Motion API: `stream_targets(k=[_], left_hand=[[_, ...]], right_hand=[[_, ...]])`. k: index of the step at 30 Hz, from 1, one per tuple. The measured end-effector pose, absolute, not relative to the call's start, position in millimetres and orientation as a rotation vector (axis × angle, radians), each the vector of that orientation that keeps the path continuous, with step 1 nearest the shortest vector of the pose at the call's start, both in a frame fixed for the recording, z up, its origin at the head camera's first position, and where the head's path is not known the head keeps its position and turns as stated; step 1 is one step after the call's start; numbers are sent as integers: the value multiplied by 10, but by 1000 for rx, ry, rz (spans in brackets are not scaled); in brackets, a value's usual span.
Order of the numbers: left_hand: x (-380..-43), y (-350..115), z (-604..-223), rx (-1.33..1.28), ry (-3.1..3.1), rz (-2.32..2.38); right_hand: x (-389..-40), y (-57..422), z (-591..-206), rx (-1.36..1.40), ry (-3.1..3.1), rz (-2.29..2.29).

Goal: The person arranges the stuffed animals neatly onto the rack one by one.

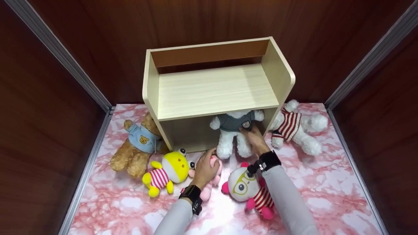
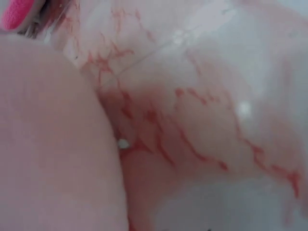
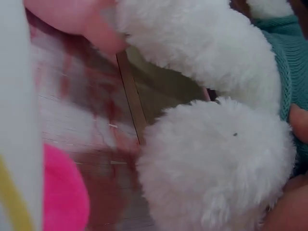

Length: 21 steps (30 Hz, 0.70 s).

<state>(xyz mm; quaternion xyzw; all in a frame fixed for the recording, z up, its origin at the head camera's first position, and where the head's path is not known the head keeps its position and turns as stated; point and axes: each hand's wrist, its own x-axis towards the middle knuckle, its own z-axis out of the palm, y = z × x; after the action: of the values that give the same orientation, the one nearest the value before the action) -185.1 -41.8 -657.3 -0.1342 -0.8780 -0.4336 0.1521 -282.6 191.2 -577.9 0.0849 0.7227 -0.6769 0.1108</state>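
Grey-sweatered bear [image 1: 232, 122] is held in curled fingers of right hand [image 1: 255, 138] — best kept low under shelf [image 1: 215, 91] — left hand's [image 1: 204, 169] grip on pink toy [image 1: 205, 194] unclear.

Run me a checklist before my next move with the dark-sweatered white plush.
1. Right hand on the dark-sweatered white plush: ok, fingers grip its sweater.
2. Legs within the shelf: not ok, they show in front of its lower front edge.
3. Head clear of the upper board: cannot tell, the board mostly hides it.
4. Left hand free: not ok, it is on the pink plush.
5. Striped-sweater white plush out of the way: ok, outside the shelf, on the right.
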Motion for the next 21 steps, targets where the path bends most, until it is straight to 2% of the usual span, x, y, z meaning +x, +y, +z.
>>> stream_targets(k=[7,16,21], left_hand=[[-1813,-336,-6626,-426,-2520,-1218],[-1752,-298,-6672,-422,-2496,-1205],[-1716,-324,-6650,-417,-2512,-1210]], right_hand=[[-3037,1992,-5834,141,2330,-1932],[-3177,1957,-5961,158,2155,-2127],[-3228,1944,-6022,163,2185,-2089]])
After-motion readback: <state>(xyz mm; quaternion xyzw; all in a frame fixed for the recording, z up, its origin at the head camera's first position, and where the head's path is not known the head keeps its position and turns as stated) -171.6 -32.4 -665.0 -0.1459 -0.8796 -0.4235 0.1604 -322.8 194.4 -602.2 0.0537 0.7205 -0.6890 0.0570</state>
